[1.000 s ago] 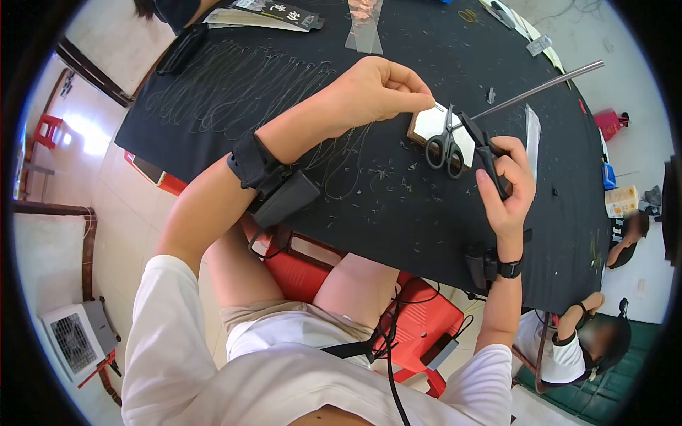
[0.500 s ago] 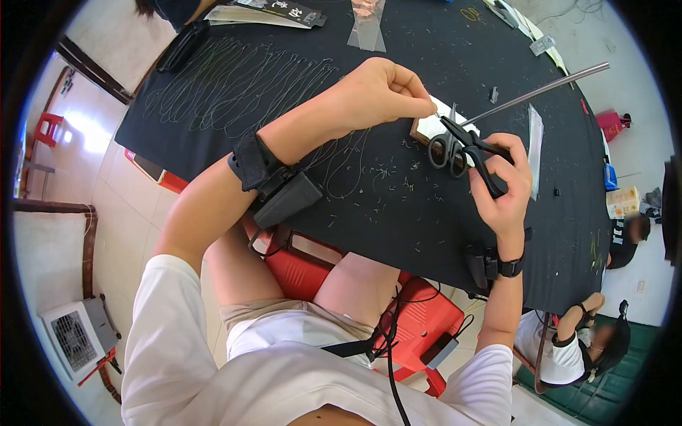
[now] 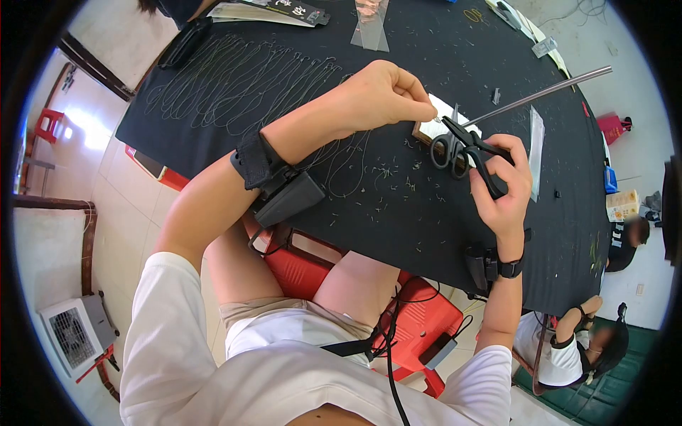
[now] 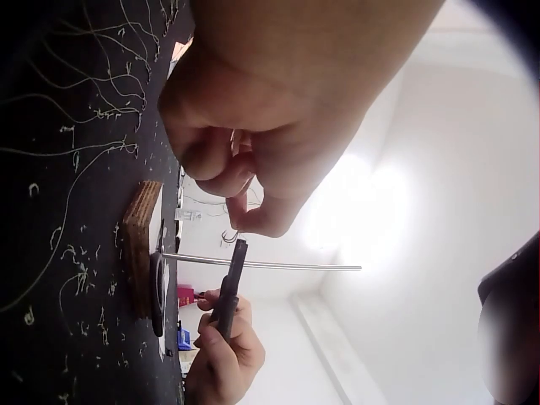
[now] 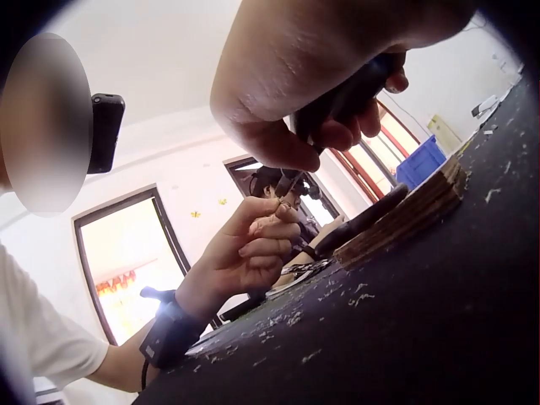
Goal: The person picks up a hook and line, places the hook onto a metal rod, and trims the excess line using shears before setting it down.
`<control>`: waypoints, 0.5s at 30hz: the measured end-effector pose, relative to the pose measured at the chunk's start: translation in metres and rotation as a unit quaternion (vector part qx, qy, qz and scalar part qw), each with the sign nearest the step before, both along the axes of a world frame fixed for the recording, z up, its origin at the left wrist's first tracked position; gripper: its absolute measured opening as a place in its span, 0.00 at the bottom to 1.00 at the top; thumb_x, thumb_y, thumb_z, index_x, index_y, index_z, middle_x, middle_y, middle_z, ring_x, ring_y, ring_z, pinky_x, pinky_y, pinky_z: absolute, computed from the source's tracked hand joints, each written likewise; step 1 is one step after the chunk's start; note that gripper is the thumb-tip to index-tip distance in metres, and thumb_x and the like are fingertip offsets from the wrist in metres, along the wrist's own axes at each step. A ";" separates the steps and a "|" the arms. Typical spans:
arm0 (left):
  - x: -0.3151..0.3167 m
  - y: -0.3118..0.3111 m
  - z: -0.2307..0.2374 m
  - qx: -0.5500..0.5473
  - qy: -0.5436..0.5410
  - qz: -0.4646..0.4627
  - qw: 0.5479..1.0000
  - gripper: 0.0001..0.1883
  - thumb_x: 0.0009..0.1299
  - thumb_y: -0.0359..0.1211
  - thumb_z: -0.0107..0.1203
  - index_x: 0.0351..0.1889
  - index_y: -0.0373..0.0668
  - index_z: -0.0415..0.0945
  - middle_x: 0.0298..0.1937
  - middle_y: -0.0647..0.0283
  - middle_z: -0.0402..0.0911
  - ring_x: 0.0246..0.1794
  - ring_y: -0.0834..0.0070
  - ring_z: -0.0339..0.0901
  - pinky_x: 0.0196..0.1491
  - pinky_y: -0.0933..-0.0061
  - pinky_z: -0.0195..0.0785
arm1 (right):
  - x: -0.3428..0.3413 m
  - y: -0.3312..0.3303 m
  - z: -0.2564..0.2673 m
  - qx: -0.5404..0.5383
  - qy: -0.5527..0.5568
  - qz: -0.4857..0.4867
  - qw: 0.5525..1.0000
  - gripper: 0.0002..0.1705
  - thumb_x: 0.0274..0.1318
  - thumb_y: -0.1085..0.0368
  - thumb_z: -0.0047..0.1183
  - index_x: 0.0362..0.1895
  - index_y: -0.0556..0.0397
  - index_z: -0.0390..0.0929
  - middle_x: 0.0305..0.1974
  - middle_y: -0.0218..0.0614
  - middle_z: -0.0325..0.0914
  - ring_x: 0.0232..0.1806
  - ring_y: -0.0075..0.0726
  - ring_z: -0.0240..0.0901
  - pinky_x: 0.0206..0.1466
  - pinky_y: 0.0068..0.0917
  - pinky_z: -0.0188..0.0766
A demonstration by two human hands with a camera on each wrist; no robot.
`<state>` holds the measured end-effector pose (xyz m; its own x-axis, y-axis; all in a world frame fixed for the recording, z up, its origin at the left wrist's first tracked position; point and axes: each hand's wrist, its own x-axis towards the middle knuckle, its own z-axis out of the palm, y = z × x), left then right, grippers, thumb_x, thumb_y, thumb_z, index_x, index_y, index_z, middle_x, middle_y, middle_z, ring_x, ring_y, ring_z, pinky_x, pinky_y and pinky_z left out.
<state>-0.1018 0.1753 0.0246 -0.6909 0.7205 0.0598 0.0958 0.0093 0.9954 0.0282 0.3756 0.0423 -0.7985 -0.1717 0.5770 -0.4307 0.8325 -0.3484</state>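
Observation:
My left hand (image 3: 387,96) pinches a small metal hook (image 4: 229,236) between thumb and finger, seen best in the left wrist view. My right hand (image 3: 510,184) grips black-handled pliers (image 3: 472,147), their handles spread and their tip close beside the left fingertips. Whether the tip touches the hook I cannot tell. Beneath the tools, a wooden block (image 4: 142,245) with a white top lies on the black table. Black-handled scissors (image 3: 449,155) rest on it, and a thin metal rod (image 3: 540,92) slants up from it to the right.
Looped lines (image 3: 234,85) spread over the back left of the black tablecloth (image 3: 398,227), with small clippings scattered nearer. A clear plastic strip (image 3: 536,153) lies right of the block, another (image 3: 369,28) at the back. People sit around the table.
Since a second ago the pliers have turned and moved left, their tip coming up to the left fingertips, and their handles have spread. The left hand has shifted slightly right.

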 end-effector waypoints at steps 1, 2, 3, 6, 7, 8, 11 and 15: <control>0.000 0.000 -0.001 0.000 0.000 0.000 1.000 0.09 0.58 0.33 0.57 0.30 0.36 0.77 0.19 0.72 0.72 0.16 0.91 0.60 0.17 0.88 0.46 | 0.000 0.000 0.000 0.000 0.000 0.000 1.000 0.10 0.29 0.74 0.55 0.14 0.57 0.64 0.37 0.41 0.68 0.35 0.39 0.67 0.39 0.27 0.63; 0.000 0.001 -0.002 0.002 0.003 -0.004 1.000 0.09 0.58 0.33 0.57 0.30 0.36 0.77 0.19 0.72 0.72 0.16 0.91 0.60 0.17 0.88 0.46 | 0.000 0.001 -0.001 0.002 0.000 0.002 1.000 0.10 0.29 0.74 0.55 0.15 0.57 0.64 0.37 0.41 0.68 0.35 0.38 0.67 0.39 0.27 0.63; -0.001 0.001 -0.002 0.005 0.006 -0.008 1.000 0.08 0.58 0.33 0.57 0.30 0.36 0.77 0.19 0.72 0.72 0.16 0.91 0.60 0.17 0.88 0.46 | 0.000 0.001 -0.001 0.004 0.000 0.004 1.000 0.10 0.29 0.74 0.55 0.15 0.57 0.64 0.37 0.41 0.68 0.35 0.38 0.67 0.39 0.27 0.63; 0.000 0.000 -0.002 0.004 0.000 -0.014 1.000 0.08 0.58 0.32 0.57 0.30 0.36 0.77 0.19 0.73 0.71 0.16 0.91 0.60 0.18 0.88 0.46 | 0.001 -0.003 0.001 -0.001 -0.009 0.011 1.000 0.10 0.30 0.74 0.55 0.15 0.57 0.64 0.36 0.41 0.68 0.34 0.38 0.67 0.38 0.26 0.63; 0.000 0.000 -0.002 0.004 0.000 -0.014 1.000 0.08 0.58 0.32 0.57 0.30 0.36 0.77 0.19 0.73 0.71 0.16 0.91 0.60 0.18 0.88 0.46 | 0.001 -0.003 0.000 -0.001 -0.009 0.011 1.000 0.10 0.30 0.74 0.55 0.15 0.57 0.64 0.36 0.41 0.68 0.34 0.38 0.67 0.38 0.26 0.63; 0.000 0.000 -0.002 0.002 0.000 -0.016 1.000 0.08 0.58 0.32 0.57 0.30 0.36 0.77 0.19 0.73 0.71 0.16 0.91 0.60 0.18 0.88 0.46 | 0.001 -0.003 0.000 -0.003 -0.012 0.009 1.000 0.10 0.31 0.74 0.56 0.15 0.57 0.64 0.36 0.41 0.68 0.34 0.37 0.67 0.38 0.25 0.63; 0.000 0.001 -0.002 0.000 -0.001 -0.015 1.000 0.08 0.58 0.32 0.57 0.30 0.36 0.77 0.19 0.73 0.71 0.16 0.91 0.60 0.18 0.88 0.46 | 0.003 -0.001 -0.002 -0.019 -0.029 -0.002 0.999 0.10 0.33 0.74 0.56 0.17 0.58 0.65 0.35 0.41 0.68 0.33 0.36 0.66 0.36 0.24 0.62; -0.001 0.000 -0.001 -0.001 -0.005 -0.012 1.000 0.08 0.58 0.32 0.57 0.31 0.36 0.77 0.19 0.73 0.71 0.16 0.91 0.59 0.17 0.88 0.45 | 0.004 0.000 -0.001 -0.041 -0.049 0.011 0.998 0.10 0.36 0.74 0.56 0.20 0.59 0.65 0.35 0.41 0.67 0.32 0.34 0.65 0.35 0.23 0.61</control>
<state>-0.1025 0.1749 0.0235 -0.6737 0.7372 0.0522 0.0868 0.0087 0.9962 0.0321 0.3754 0.0408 -0.8488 -0.1452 0.5084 -0.4084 0.7908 -0.4559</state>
